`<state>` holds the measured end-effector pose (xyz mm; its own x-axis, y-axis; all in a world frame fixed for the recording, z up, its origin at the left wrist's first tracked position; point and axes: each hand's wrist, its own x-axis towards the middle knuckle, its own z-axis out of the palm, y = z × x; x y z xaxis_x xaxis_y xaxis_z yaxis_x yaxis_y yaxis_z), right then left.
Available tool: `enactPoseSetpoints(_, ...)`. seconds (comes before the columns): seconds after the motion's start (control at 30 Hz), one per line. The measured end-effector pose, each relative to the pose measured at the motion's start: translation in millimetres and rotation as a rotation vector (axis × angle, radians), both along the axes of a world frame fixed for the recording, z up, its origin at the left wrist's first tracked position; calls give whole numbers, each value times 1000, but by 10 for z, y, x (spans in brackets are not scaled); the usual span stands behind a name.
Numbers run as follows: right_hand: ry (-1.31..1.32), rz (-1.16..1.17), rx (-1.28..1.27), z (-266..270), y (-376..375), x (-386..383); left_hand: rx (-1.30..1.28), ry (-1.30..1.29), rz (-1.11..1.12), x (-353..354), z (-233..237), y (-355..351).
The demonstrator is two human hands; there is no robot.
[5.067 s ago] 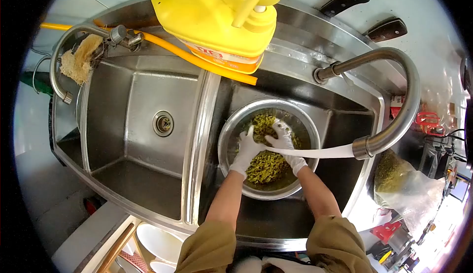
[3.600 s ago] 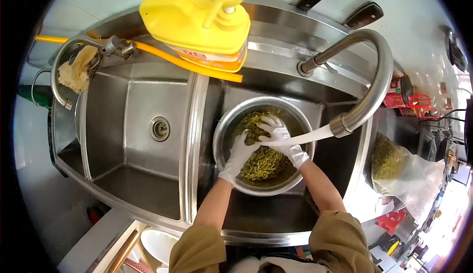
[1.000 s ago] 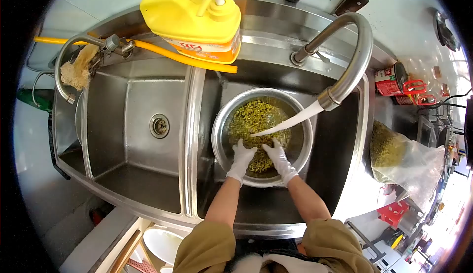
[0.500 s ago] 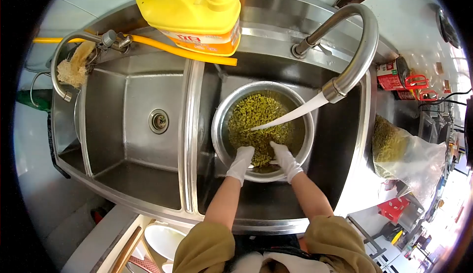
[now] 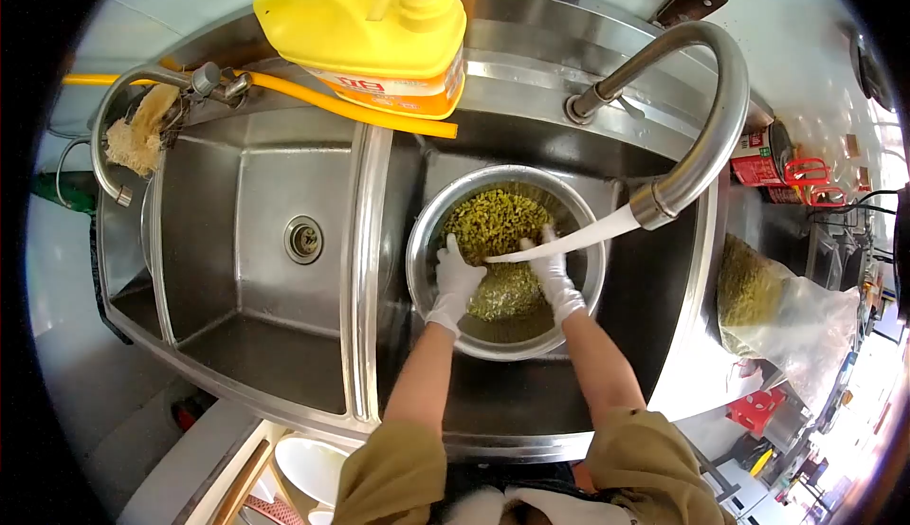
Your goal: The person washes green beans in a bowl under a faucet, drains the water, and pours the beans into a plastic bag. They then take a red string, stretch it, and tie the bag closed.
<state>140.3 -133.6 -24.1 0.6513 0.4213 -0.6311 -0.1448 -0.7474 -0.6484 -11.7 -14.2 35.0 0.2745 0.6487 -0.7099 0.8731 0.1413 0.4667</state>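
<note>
Your two forearms reach forward from rolled-back khaki sleeves (image 5: 393, 473), angled slightly toward each other over the front rim of the sink. Both hands wear thin white gloves and dip inside a round stainless-steel basin (image 5: 415, 264). Your left hand (image 5: 457, 277) is at the basin's left side, its fingers pointing away from you and its thumb side turned toward the middle; the fingers are parted, not closed. Your right hand (image 5: 553, 269) faces it from the other side, fingers loosely curved and apart, partly crossed by the water stream (image 5: 588, 234). Between and beyond your hands lie the chopped green vegetable pieces (image 5: 502, 217), wet in the basin. Whether any are caught under your fingers, you cannot tell.

The basin sits in the right sink compartment (image 5: 635, 335). The left sink compartment (image 5: 284, 359), with its drain (image 5: 303, 240), is across the divider. To the right of the sink is a clear plastic bag (image 5: 815, 321) with green pieces inside. The curved faucet (image 5: 735, 89) arches over the right compartment. Farther back, a yellow hose (image 5: 322, 101) runs in front of the yellow pump jug (image 5: 346, 18), and two dark-handled knives (image 5: 694, 1) are near the back wall.
</note>
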Motion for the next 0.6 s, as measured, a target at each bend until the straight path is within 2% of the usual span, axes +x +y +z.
enactPoseSetpoints(0.03,82,24,20,21,106,-136,-34,-64,43,28,-111,-64)
enactPoseSetpoints(0.07,167,47,40,81,210,-287,-111,-239,141,34,-358,-161)
enactPoseSetpoints(0.1,254,69,61,190,306,-393,-253,-346,221,-7,-397,-212)
enactPoseSetpoints(0.13,357,102,81,859,438,-379,-332,-426,201,-84,-310,-222)
enactPoseSetpoints(0.17,358,100,81,773,337,-355,-415,-507,181,-148,-184,-199)
enactPoseSetpoints(0.2,438,47,195,609,140,-288,-416,-507,180,-161,-77,-147)
enactPoseSetpoints(0.23,517,-4,306,427,-33,-204,-435,-400,143,-168,9,-109)
enactPoseSetpoints(0.27,384,10,363,252,-104,-96,-458,-292,106,-188,41,-92)
enactPoseSetpoints(0.3,143,-53,349,127,-131,-46,-308,-197,56,-187,-44,-38)
enactPoseSetpoints(0.37,142,-216,391,117,-26,143,36,-81,192,-78,-198,47)
enactPoseSetpoints(0.43,77,-177,287,-421,90,330,100,-77,205,45,-197,155)
enactPoseSetpoints(0.47,-5,-94,188,-192,298,209,106,-140,144,133,-204,191)
enactPoseSetpoints(0.5,-10,-84,229,131,515,45,110,-202,79,206,-227,206)
enactPoseSetpoints(0.53,-4,129,229,122,557,1,38,-309,147,259,-260,210)
enactPoseSetpoints(0.57,7,341,227,129,561,-46,38,-305,146,245,-276,204)
enactPoseSetpoints(0.6,12,339,228,160,526,-59,-143,-395,201,221,-283,200)
